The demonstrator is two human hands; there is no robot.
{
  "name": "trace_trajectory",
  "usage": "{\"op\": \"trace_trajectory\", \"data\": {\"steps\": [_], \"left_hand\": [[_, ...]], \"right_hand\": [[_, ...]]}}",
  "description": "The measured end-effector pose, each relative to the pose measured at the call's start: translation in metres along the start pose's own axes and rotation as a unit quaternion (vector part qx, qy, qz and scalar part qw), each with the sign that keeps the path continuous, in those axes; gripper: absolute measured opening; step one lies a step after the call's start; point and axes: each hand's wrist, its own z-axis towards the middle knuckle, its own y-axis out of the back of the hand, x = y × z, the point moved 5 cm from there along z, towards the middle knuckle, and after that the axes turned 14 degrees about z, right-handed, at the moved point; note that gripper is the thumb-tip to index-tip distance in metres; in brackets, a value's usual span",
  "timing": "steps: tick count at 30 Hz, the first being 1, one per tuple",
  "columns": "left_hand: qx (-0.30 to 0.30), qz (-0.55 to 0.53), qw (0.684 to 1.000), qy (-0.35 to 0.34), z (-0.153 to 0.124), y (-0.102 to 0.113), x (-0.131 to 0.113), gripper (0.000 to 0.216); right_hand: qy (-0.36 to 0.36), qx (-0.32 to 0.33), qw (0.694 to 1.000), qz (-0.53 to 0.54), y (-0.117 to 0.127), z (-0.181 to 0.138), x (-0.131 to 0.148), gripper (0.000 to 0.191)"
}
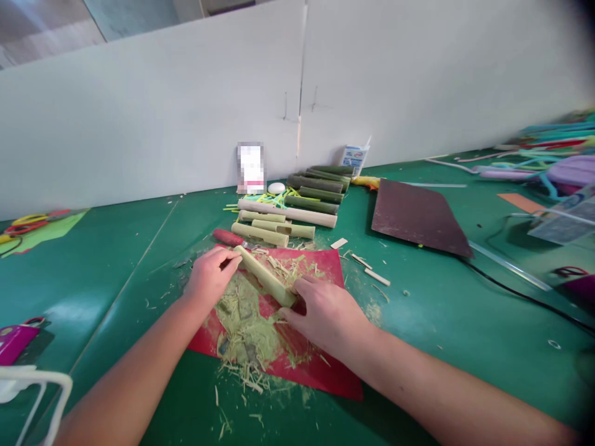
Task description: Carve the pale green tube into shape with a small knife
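A pale peeled bamboo piece (263, 274) lies slanted over a red mat (320, 371) covered in green shavings (244, 322). My left hand (211, 275) is closed on its far end, fingers curled round the tip. My right hand (325, 313) grips its near end, fingers wrapped under it. A red-handled knife (230, 238) lies on the table just beyond the mat, touched by neither hand.
Peeled and green bamboo pieces (297, 201) are stacked behind the mat by a white partition wall (186, 124). A dark brown sheet (416, 217) and a black cable (520, 294) lie to the right. Scissors (28, 223) lie far left, a pink tool (16, 337) at the left edge.
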Motion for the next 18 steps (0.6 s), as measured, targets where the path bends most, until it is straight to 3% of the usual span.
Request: {"op": "trace_trajectory", "data": {"steps": [8,14,18], "left_hand": [[0.068,-0.051,0.993,-0.084,-0.012,-0.006,-0.027,0.016],[0.026,-0.052,0.997,-0.058,-0.008,-0.006,-0.022,0.014],[0.071,-0.073,0.99,-0.099,-0.013,-0.009,-0.035,0.016]], "right_hand": [[-0.003,-0.002,1.0,-0.005,-0.002,0.001,-0.002,0.022],[-0.009,0.004,1.0,-0.003,-0.002,0.001,-0.001,0.023],[-0.01,0.004,1.0,-0.009,-0.002,0.001,0.0,0.022]]}}
